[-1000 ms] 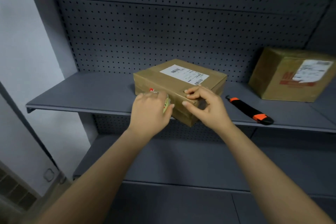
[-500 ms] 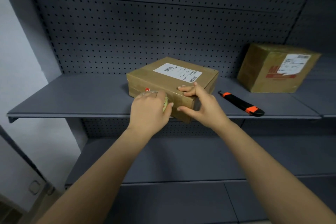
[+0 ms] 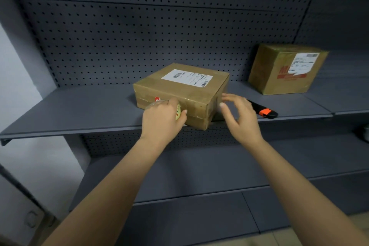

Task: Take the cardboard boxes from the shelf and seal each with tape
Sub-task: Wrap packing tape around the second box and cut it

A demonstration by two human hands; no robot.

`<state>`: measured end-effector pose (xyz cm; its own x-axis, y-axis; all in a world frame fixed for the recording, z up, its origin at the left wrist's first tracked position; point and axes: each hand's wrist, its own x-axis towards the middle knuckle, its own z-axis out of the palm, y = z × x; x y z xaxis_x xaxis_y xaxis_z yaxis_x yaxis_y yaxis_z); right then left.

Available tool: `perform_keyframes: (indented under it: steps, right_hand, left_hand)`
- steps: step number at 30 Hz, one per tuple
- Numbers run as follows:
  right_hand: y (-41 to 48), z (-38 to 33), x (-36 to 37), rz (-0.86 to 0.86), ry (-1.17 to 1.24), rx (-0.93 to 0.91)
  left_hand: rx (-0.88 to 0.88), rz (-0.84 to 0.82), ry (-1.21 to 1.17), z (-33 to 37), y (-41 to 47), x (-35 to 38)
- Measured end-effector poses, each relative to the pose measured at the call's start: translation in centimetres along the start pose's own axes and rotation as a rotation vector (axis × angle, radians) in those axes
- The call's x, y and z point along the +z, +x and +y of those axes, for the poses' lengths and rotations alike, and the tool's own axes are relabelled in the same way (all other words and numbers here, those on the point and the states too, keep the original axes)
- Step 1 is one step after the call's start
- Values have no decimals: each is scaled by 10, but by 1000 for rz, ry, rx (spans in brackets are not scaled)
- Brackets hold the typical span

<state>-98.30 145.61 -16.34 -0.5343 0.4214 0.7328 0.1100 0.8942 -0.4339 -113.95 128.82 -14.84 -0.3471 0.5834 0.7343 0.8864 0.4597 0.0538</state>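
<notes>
Head view, flat box: a low cardboard box [image 3: 179, 90] lies on the shelf [image 3: 79, 110], turned at an angle, and its near corner reaches the front edge of the shelf.
Label on flat box: a white shipping label [image 3: 186, 78] with barcodes is on the top face; the print is too small to read.
Mark on front side: a small red mark [image 3: 157, 99] shows above the left hand; no letters can be read.
Second box: a taller cardboard box [image 3: 285, 70] stands towards the right end of the shelf, close to the back panel and well apart from the flat box.
Label on second box: a white label [image 3: 304, 62] partly covers a red print; the writing is not readable.
Left hand: the left hand [image 3: 162, 119] grips a tape roll [image 3: 178, 112] against the front side of the flat box and hides most of the roll.
Right hand: the right hand [image 3: 239, 116] has its fingers spread and almost straight, and holds nothing. It is just beside the right side of the flat box; I cannot tell whether it touches.
Knife: a black and orange utility knife [image 3: 265, 113] lies near the front edge, partly behind the right hand.
Back panel: a dark grey perforated panel [image 3: 139, 42] rises behind the shelf.
Lower shelf: a second grey shelf [image 3: 199, 170] is below, crossed by both forearms.
Left side: a pale wall [image 3: 18, 86].
</notes>
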Motion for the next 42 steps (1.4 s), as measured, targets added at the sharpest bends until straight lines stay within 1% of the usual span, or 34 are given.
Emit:
perform_keyframes:
  steps: [2,4,6,10,12,15,16,18,20,21,23,26,28,32,38,42]
  right_hand:
    - [0,23,-10,-16,-184,69]
    - [5,48,-16,-81,-380,208]
    - [13,68,-19,-172,-513,352]
    - [26,94,-18,-388,-651,553]
    - [31,99,-17,-406,-694,585]
    - [39,95,-18,-361,-730,578]
    - [39,90,-19,-321,-707,573]
    - [34,76,-22,-160,-563,538]
    - [23,52,-24,15,-308,458]
    - [15,38,-25,67,-168,415]
    - [-5,7,-24,110,70,348]
    - [-37,-37,-15,88,253,322]
    - [-56,-54,-4,37,273,315]
    - [-80,-67,17,-131,220,330]
    - [-78,-76,29,-147,168,336]
    - [-68,-82,35,-170,115,392]
  left_hand:
    - [-10,-1,-11,3,0,1]
    - [-17,3,-11,7,0,2]
    - [-24,21,-4,11,-1,3]
    - [-49,60,-19,16,-1,2]
    - [-42,55,-25,17,1,1]
    - [-35,43,-14,16,0,0]
    - [-33,36,-6,16,0,1]
    - [-35,28,7,16,0,1]
    - [-41,31,18,17,0,1]
    - [-40,34,18,18,0,1]
    - [-38,41,15,19,0,1]
    - [-35,40,5,18,1,2]
    - [-34,37,-2,17,1,3]
    - [-28,36,-4,16,0,4]
    - [-22,31,-7,16,0,5]
    - [-8,32,9,16,-1,4]
